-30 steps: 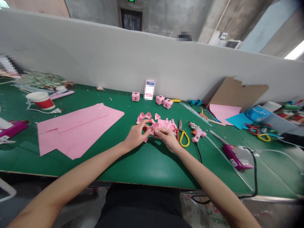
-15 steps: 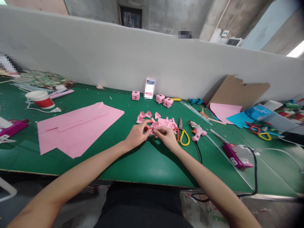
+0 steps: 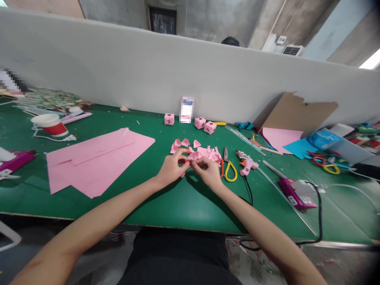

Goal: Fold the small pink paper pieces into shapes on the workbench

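Observation:
My left hand (image 3: 173,169) and my right hand (image 3: 207,171) meet over the green table, fingertips pinched on a small pink paper piece (image 3: 183,173) that the fingers mostly hide. Just behind them lies a pile of pink paper scraps (image 3: 206,152), with a few curled pieces (image 3: 175,146) to its left. Close to my right hand are scissors (image 3: 230,171) with a yellow handle and an orange one. Farther right rests a pink glue gun (image 3: 248,164) with a black cord. Toward the partition stand folded pink paper cubes, one alone (image 3: 169,119) and two together (image 3: 200,123).
Large pink paper sheets (image 3: 97,162) cover the left side, near a paper cup (image 3: 50,124). A phone (image 3: 186,110) leans against the grey partition (image 3: 118,67). On the right are a purple power strip (image 3: 297,194), clear glue sticks (image 3: 286,202), cardboard (image 3: 299,113) and more scissors (image 3: 329,169).
My fingertips have shifted slightly on the small pink paper piece, the right hand's fingers bending closer. Objects on the table stay where they were.

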Motion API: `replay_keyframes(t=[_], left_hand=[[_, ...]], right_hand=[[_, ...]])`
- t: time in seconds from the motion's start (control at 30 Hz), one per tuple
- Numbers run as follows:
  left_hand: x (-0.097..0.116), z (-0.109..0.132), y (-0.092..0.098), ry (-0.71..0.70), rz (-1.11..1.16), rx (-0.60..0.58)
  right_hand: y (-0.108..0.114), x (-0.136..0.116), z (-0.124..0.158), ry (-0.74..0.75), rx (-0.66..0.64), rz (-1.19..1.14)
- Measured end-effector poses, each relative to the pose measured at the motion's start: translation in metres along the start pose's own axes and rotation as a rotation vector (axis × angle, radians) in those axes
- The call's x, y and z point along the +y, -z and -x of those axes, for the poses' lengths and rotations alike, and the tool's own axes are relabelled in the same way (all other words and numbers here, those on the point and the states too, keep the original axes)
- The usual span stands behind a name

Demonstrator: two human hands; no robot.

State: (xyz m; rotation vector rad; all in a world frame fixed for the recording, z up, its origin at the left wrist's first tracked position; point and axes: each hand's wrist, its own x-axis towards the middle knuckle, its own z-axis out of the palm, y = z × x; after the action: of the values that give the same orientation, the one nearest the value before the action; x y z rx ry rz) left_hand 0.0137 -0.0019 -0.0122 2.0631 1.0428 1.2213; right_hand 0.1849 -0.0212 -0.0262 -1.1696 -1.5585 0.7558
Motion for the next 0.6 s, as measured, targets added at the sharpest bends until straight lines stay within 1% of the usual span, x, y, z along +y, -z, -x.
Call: replay_keyframes(t=[0.07,0.13,0.2,0.27,0.3,0.37,0.43,0.5,0.6], left_hand=[[-0.001,-0.001,0.000,0.001,0.011,0.015],[-0.002,-0.001,0.002,-0.047,-0.018,0.048],[-0.004,0.001,0.005,-0.167,-0.095,0.096],[-0.004,0.004,0.009,-0.321,-0.184,0.141],[-0.004,0.006,0.011,-0.376,-0.215,0.156],[-0.003,0.009,0.014,-0.442,-0.262,0.175],[-0.001,0.012,0.014,-0.457,-0.283,0.174],[0.001,0.012,0.013,-0.430,-0.254,0.168],[0.004,0.008,0.010,-0.287,-0.095,0.164]], right_hand=[[0.000,-0.003,0.001,0.030,-0.006,0.018],[0.000,-0.006,0.002,0.073,-0.004,0.023],[0.000,-0.011,0.005,0.138,0.009,0.034],[0.000,-0.016,0.010,0.208,0.026,0.064],[0.001,-0.018,0.013,0.237,0.033,0.086],[0.002,-0.022,0.018,0.271,0.041,0.136],[0.004,-0.024,0.021,0.286,0.038,0.175],[0.007,-0.025,0.023,0.299,0.027,0.185],[0.009,-0.025,0.021,0.290,-0.008,0.120]])
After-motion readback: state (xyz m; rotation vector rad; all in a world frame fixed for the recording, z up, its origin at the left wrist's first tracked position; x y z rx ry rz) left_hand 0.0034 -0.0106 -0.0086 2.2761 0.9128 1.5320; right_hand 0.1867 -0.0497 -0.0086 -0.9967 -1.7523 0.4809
